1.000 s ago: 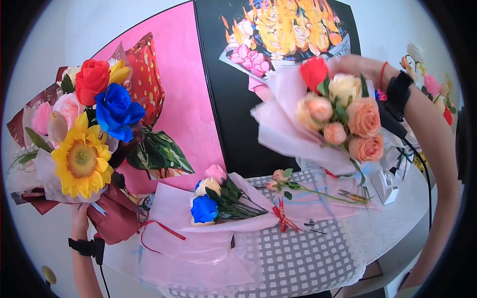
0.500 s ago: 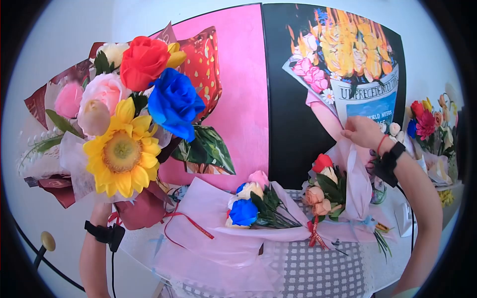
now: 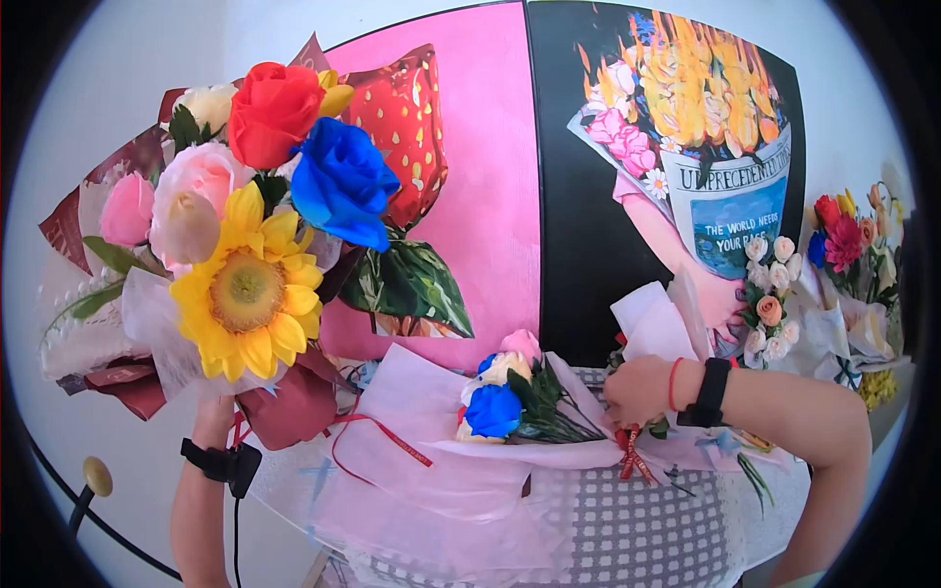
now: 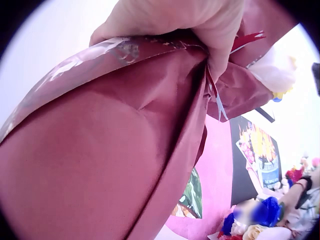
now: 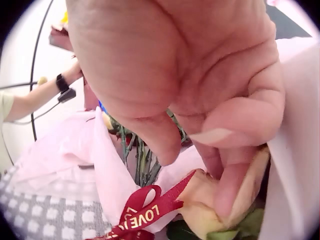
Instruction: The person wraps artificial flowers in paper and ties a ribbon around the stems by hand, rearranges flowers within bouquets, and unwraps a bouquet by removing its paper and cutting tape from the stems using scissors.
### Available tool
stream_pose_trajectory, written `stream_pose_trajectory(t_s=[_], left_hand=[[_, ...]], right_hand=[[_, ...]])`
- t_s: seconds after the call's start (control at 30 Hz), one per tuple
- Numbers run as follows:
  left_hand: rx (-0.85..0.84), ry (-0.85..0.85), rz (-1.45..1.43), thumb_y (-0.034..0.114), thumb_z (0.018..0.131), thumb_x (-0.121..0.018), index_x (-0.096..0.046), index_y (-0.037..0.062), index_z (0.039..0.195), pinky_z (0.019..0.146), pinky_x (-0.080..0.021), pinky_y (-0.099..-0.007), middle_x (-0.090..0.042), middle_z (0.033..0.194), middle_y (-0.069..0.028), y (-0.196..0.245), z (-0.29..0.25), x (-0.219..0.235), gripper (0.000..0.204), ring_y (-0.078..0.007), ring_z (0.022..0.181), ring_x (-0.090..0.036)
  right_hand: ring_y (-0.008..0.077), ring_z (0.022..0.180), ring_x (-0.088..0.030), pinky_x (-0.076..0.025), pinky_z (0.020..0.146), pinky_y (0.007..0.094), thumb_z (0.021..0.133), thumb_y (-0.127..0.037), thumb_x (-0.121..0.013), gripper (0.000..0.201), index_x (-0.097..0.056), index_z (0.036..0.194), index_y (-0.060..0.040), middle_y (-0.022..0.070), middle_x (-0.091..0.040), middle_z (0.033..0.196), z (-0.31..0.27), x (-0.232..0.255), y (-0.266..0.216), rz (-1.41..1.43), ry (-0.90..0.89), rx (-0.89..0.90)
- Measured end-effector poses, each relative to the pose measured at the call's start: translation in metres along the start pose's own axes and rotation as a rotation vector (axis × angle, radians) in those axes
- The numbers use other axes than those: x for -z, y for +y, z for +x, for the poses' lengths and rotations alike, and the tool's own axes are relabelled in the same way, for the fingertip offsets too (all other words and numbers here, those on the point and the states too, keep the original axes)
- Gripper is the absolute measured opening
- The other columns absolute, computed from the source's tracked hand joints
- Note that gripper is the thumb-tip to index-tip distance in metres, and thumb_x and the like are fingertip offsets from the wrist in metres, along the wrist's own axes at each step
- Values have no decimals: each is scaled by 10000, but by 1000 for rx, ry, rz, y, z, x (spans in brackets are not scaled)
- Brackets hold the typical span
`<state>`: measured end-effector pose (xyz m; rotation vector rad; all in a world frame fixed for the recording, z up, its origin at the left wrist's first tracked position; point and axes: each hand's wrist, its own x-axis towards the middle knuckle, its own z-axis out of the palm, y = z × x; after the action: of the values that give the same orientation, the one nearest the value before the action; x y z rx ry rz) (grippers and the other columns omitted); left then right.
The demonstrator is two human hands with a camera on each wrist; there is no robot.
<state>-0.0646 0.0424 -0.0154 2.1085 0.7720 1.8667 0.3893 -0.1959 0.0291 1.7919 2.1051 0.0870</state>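
My left hand grips the base of a large bouquet, its fingers and thumb around the dark red wrapping paper. A sunflower, a blue rose and a red rose face me from it. Over the table, my right hand is down at a smaller bouquet in pale pink paper. Its loosely bent fingers touch a peach rose in the right wrist view, with the thumb apart. Beside that rose lies a red ribbon bow with gold lettering.
Another pink-wrapped bouquet with blue roses lies on the checked cloth, a thin red ribbon near it. Two painted panels, one pink and one black, stand behind. More flowers stand at the right.
The bouquet with peach roses went from my raised right hand down onto the table. My right hand then rose off its paper and came down leftward onto its flowers. The left hand keeps its grip.
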Motion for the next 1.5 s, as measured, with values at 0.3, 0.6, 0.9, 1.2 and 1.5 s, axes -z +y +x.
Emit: stream_pose_trajectory(t_s=[0.3,0.6,0.9,1.2,1.5], left_hand=[[-76,106,100,241,829,-553,-530,82,1157,824,-422,-314,-593,1052,-75,21,26,52,365,-195,939,-562],[-54,207,186,245,832,-548,-531,89,1158,819,-424,-315,-595,1048,-76,38,9,89,362,-198,933,-564],[-46,202,201,249,835,-542,-531,96,1159,813,-426,-317,-596,1044,-78,43,9,73,359,-201,928,-567],[-42,191,226,254,838,-537,-532,102,1160,807,-428,-318,-598,1041,-79,52,16,57,357,-204,923,-569],[-57,137,183,258,840,-532,-532,109,1161,802,-430,-320,-599,1037,-80,61,26,22,354,-207,917,-571]], right_hand=[[205,469,-556,-402,364,314,644,-439,-737,567,-564,853,59,129,-571,611,22,-9,-19,926,-138,-418],[161,707,-574,-471,606,271,608,-237,-809,519,-594,992,39,56,-615,773,17,2,-39,1290,-172,-359],[56,559,-499,-422,511,232,664,-117,-741,239,-631,843,-2,2,-577,626,-28,38,-36,1094,456,-63],[66,644,-486,-404,593,215,667,-51,-666,235,-573,877,3,-12,-554,744,-98,85,31,868,1395,-331],[102,877,-564,-418,808,233,826,-195,-563,332,-530,1084,12,38,-587,998,-107,218,4,927,1650,318]])
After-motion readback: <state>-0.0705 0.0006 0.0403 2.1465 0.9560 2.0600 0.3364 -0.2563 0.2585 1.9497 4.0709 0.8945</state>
